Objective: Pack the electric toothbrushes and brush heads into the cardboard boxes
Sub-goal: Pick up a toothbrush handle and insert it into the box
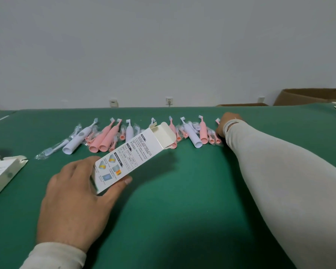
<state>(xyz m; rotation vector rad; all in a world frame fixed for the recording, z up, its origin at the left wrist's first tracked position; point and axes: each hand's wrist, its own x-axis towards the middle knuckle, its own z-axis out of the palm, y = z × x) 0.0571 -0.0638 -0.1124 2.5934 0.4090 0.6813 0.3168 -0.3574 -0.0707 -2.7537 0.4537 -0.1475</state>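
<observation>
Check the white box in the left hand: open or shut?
Open: the white box's far-end flaps stand up, showing its inside; the left hand grips its near end.

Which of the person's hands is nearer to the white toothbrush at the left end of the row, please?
Left. The left hand holds the box just in front of the white toothbrush; the right hand is at the row's far right end.

L hand (74, 202) near, fingers curled in a grip; R arm stretched fwd, R hand (226, 124) curled.

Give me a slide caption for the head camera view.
Left hand holds an open box; right hand reaches the toothbrushes.
</observation>
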